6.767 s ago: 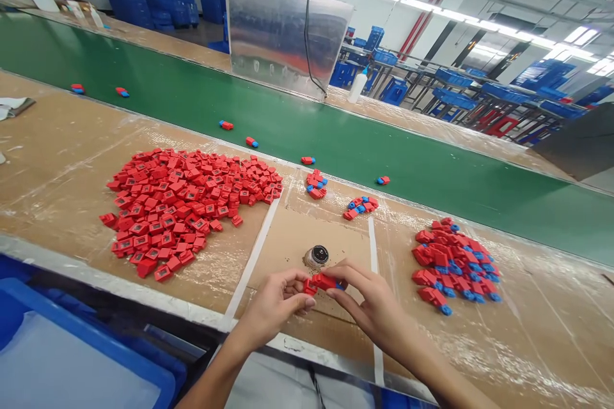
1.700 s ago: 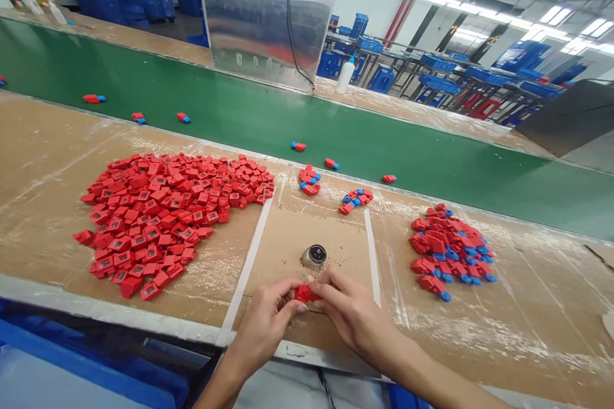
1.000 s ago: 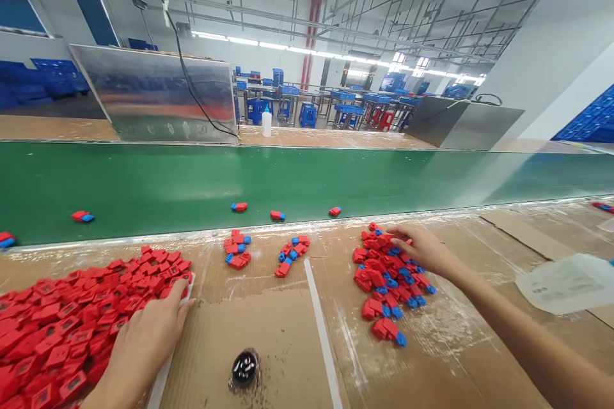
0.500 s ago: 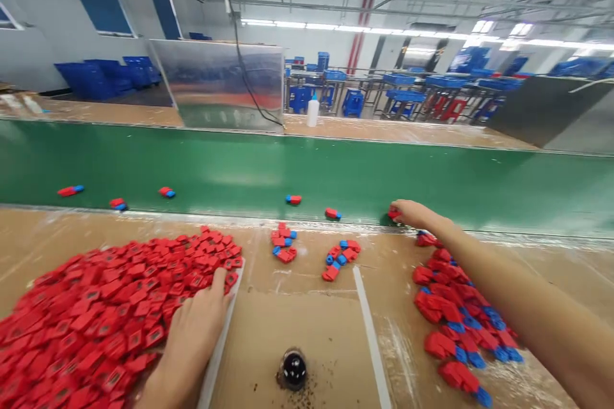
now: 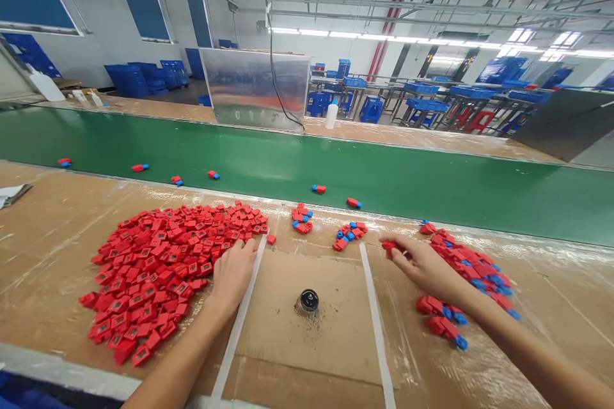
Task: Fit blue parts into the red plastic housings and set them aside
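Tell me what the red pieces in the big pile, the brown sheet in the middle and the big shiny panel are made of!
Red pieces: probably hard plastic, fairly matte; their colour is even and edges crisp.
Brown sheet: likely cardboard, being dull, flat and tan.
Shiny panel: seemingly smooth metal, since it's silvery with blurry reflections.

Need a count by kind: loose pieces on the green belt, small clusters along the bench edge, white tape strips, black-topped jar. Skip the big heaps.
Red-and-blue pieces on the green belt: 6
Small clusters: 2
White tape strips: 2
Black-topped jar: 1
Total: 11
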{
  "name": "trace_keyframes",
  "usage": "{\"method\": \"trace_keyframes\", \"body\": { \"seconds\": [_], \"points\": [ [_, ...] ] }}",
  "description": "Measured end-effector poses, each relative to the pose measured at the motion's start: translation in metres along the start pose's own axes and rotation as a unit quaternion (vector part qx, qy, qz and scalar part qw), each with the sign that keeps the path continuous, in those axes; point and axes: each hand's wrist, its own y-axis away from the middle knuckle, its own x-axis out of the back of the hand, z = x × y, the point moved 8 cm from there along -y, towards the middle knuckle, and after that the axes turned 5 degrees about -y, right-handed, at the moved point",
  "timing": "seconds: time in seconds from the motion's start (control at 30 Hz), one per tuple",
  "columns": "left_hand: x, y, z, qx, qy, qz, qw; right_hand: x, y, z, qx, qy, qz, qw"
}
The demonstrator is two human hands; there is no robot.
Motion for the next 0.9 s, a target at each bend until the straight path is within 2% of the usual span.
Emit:
{"method": "trace_keyframes", "body": {
  "seconds": [0.17, 0.3, 0.4, 0.5, 0.63, 0.7, 0.83, 0.9],
  "points": [
    [0.005, 0.008, 0.002, -0.049, 0.066, 0.033, 0.996, -0.015, 0.037, -0.026, 0.013, -0.068, -0.032, 0.997],
    [0.001, 0.018, -0.003, -0.089, 0.151, 0.031, 0.984, -0.029, 0.052, -0.040, 0.008, -0.096, -0.071, 0.993],
    [-0.004, 0.037, -0.008, -0.106, 0.239, 0.025, 0.965, -0.040, 0.057, -0.059, 0.012, -0.106, -0.106, 0.989],
    [-0.015, 0.061, -0.005, -0.106, 0.362, -0.014, 0.926, -0.049, 0.055, -0.087, 0.053, -0.112, -0.120, 0.985],
    [-0.027, 0.092, 0.010, -0.080, 0.482, -0.079, 0.869, -0.060, 0.046, -0.114, 0.109, -0.095, -0.107, 0.984],
    [-0.029, 0.105, 0.021, -0.074, 0.499, -0.104, 0.857, -0.065, 0.042, -0.120, 0.127, -0.079, -0.089, 0.985],
    [-0.033, 0.118, 0.037, -0.064, 0.507, -0.126, 0.851, -0.073, 0.038, -0.123, 0.136, -0.058, -0.058, 0.987],
    [-0.037, 0.120, 0.042, -0.051, 0.539, -0.134, 0.830, -0.075, 0.037, -0.123, 0.137, -0.052, -0.052, 0.988]
  ]
}}
